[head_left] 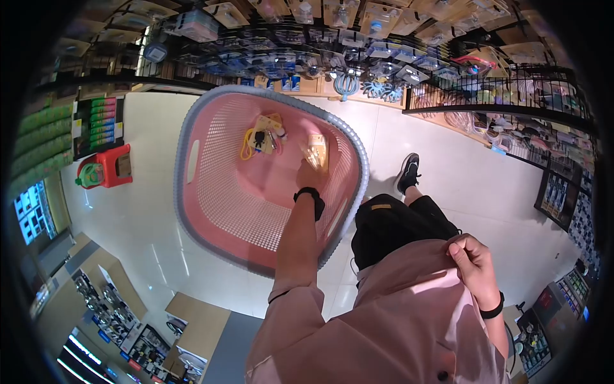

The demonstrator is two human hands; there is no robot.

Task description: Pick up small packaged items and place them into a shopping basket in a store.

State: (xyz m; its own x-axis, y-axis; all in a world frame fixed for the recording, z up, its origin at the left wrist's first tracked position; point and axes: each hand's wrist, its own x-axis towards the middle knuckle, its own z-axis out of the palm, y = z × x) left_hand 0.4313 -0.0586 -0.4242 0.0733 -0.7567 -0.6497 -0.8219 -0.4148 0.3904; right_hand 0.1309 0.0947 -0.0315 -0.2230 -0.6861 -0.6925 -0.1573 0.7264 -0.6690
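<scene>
The head camera looks down at a big pink basket (pixel 259 233) with a gray rim. Its walls are full of little holes. The left hand (pixel 311 171) reaches down inside it, toward 2 o'clock from the basket's middle. It is at a small shiny pack with a yellow-brown card (pixel 319 148). The finger ends are blurry and mixed up with the pack, so I can't tell if they pinch it or just touch it. A black watch (pixel 309 199) is on that wrist.

More small things on cards (pixel 268 131) lie in the basket at 12 o'clock. One has a yellow loop (pixel 246 146) and one has a black part.

The right hand (pixel 474 261) is outside the basket, at 4 o'clock in the view. Its thumb and curled fingers pinch the edge of the pink shirt (pixel 409 281). A black band (pixel 492 310) goes around that wrist. Black shorts (pixel 390 230) show under the shirt, and a black shoe (pixel 408 173) is on the shiny floor (pixel 457 182) at 3 o'clock from the basket.

Store racks (pixel 384 51) full of hanging packs curve along 12 o'clock. At 9 o'clock there is a red stool (pixel 115 168) with a green thing (pixel 91 174) by its left side.
</scene>
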